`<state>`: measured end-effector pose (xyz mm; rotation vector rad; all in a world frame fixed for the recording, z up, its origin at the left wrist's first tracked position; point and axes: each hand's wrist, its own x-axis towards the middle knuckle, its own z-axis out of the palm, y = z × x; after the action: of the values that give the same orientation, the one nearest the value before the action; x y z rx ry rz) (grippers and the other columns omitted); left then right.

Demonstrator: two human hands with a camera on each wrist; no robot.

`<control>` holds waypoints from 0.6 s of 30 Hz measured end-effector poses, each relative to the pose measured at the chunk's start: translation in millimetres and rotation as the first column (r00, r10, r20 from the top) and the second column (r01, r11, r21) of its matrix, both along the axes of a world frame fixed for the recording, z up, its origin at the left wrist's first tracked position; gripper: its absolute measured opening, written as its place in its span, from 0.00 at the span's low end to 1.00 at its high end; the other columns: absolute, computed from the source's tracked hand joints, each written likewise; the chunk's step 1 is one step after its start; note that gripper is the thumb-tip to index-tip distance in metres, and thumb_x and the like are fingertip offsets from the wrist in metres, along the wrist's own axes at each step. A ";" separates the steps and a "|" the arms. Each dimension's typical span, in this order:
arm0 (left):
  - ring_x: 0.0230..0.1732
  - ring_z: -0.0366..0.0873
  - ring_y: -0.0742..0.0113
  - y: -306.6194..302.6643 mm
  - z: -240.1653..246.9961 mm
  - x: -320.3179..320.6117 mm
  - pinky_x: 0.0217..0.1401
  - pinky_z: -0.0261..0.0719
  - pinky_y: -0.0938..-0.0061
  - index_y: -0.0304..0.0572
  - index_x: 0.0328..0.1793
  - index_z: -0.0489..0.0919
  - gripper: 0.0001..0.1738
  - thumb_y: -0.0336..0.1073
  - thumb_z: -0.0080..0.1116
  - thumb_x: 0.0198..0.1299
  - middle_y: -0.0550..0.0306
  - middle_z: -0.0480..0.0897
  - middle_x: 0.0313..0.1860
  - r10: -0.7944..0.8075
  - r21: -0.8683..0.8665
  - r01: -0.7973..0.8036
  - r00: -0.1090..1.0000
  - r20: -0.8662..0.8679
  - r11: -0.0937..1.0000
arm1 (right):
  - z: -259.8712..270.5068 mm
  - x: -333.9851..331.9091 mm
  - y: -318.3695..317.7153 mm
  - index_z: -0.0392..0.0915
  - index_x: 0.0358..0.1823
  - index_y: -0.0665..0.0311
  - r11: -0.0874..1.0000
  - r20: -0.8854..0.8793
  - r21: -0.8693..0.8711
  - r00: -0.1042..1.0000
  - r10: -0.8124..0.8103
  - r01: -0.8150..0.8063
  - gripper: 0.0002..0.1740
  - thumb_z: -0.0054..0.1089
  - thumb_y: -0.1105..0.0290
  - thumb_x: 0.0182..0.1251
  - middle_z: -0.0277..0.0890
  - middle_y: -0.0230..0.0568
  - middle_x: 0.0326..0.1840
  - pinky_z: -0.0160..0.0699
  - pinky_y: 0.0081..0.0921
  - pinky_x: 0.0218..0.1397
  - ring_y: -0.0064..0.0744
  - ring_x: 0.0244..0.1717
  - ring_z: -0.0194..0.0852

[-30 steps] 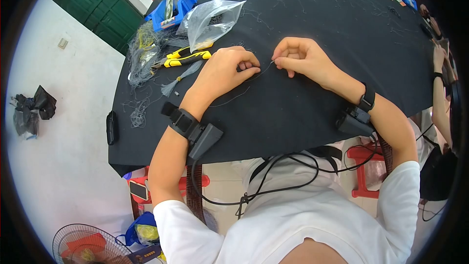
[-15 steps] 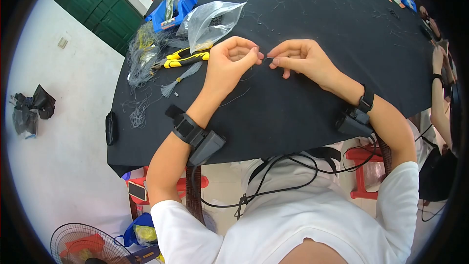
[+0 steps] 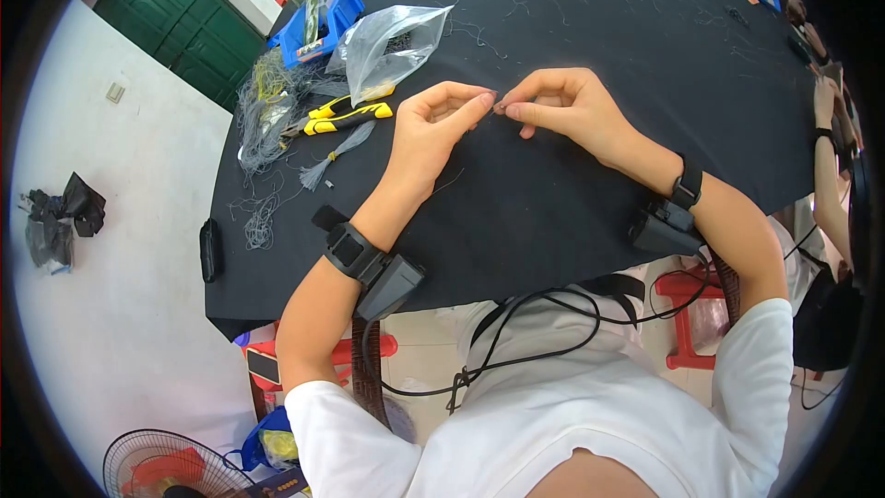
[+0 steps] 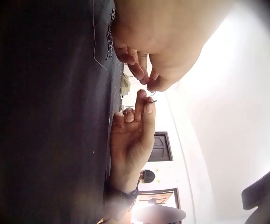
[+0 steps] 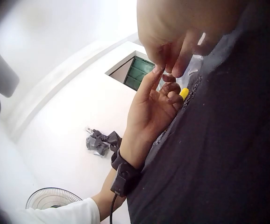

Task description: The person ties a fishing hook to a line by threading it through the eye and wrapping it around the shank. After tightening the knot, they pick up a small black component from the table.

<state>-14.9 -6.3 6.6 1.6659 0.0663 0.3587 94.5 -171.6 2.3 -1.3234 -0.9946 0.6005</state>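
In the head view, both hands are raised over the black tablecloth (image 3: 516, 212), their fingertips almost meeting. My left hand (image 3: 431, 129) pinches a fine grey line between thumb and forefinger. My right hand (image 3: 576, 112) pinches a small thin dark piece (image 4: 152, 101), which pokes out past the fingertips in the left wrist view. A short curve of the line (image 4: 153, 94) shows between the two hands there; I cannot tell whether it is fixed to the piece. Fingers cover most of both things. Left of my left hand lie yellow-and-black pliers (image 3: 355, 118).
A tied bundle of grey strands (image 3: 346, 148) lies below the pliers, with a tangled heap of strands (image 3: 263, 124) to the left. Behind are a clear plastic bag (image 3: 383, 51) with small dark bits and a blue bin (image 3: 347, 5). Another person's arm (image 3: 825, 120) is at the right edge.
My left hand has turned and moved up and right toward the right hand, its thumb and forefinger now together. The right hand has shifted slightly left, narrowing the gap.
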 end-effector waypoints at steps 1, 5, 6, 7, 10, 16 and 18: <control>0.30 0.69 0.83 0.0 -0.4 0.2 0.31 0.63 0.87 0.41 0.42 0.81 0.11 0.38 0.61 0.57 0.67 0.79 0.31 -0.003 0.004 0.003 1.000 -0.004 1.000 | 1.3 -0.5 -0.5 0.79 0.39 0.70 1.000 0.007 0.006 1.000 -0.012 0.012 0.10 0.60 0.70 0.60 0.79 0.38 0.35 0.73 0.16 0.36 0.20 0.30 0.75; 0.32 0.71 0.83 -0.6 -1.4 0.9 0.33 0.65 0.87 0.40 0.43 0.81 0.11 0.37 0.60 0.58 0.67 0.80 0.33 -0.024 0.012 0.024 1.000 0.004 1.000 | 2.4 -0.6 -1.3 0.79 0.37 0.69 0.999 0.026 -0.007 0.998 -0.052 0.053 0.10 0.61 0.69 0.59 0.79 0.36 0.33 0.71 0.13 0.35 0.19 0.29 0.74; 0.32 0.71 0.83 -0.7 -1.6 0.9 0.34 0.66 0.87 0.39 0.43 0.81 0.11 0.37 0.60 0.58 0.66 0.80 0.34 -0.031 0.013 0.031 0.999 0.012 0.999 | 0.9 -0.1 -1.0 0.79 0.37 0.69 0.999 0.025 -0.006 0.998 -0.052 0.053 0.10 0.61 0.69 0.59 0.78 0.35 0.32 0.71 0.13 0.34 0.18 0.28 0.73; 0.34 0.72 0.82 -1.9 -0.9 1.0 0.36 0.67 0.86 0.38 0.43 0.81 0.10 0.36 0.59 0.58 0.65 0.81 0.35 -0.029 0.015 0.029 0.999 0.032 0.999 | 0.0 0.1 -0.8 0.79 0.37 0.69 0.999 0.024 -0.005 0.998 -0.052 0.053 0.10 0.61 0.69 0.59 0.78 0.35 0.31 0.70 0.13 0.34 0.18 0.28 0.73; 0.39 0.75 0.79 -3.4 0.8 1.8 0.42 0.71 0.85 0.35 0.44 0.81 0.10 0.32 0.59 0.58 0.61 0.81 0.38 -0.056 0.044 0.052 0.995 0.081 0.998 | 0.3 -0.1 -1.5 0.79 0.36 0.68 0.999 0.029 -0.018 0.999 -0.031 0.031 0.09 0.61 0.69 0.59 0.78 0.34 0.30 0.70 0.13 0.33 0.17 0.28 0.72; 0.43 0.78 0.75 3.9 -3.8 3.3 0.48 0.73 0.83 0.32 0.45 0.80 0.10 0.28 0.59 0.58 0.57 0.82 0.41 -0.075 0.164 0.065 0.995 0.059 0.984 | -3.5 2.9 -0.7 0.78 0.37 0.66 0.999 0.022 -0.041 1.000 -0.012 0.013 0.08 0.60 0.70 0.59 0.79 0.35 0.35 0.68 0.13 0.33 0.16 0.29 0.72; 0.42 0.78 0.75 1.9 0.8 1.5 0.48 0.73 0.83 0.32 0.45 0.80 0.10 0.28 0.59 0.58 0.57 0.82 0.41 0.010 0.215 -0.021 0.999 0.053 0.976 | -1.9 1.6 -1.7 0.77 0.37 0.67 0.996 0.033 -0.052 0.997 -0.064 0.066 0.09 0.60 0.69 0.59 0.78 0.35 0.32 0.69 0.14 0.34 0.17 0.29 0.72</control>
<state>-13.5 -4.4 7.4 1.8702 0.0015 0.4329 96.1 -173.2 0.4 -1.4108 -0.9630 0.5618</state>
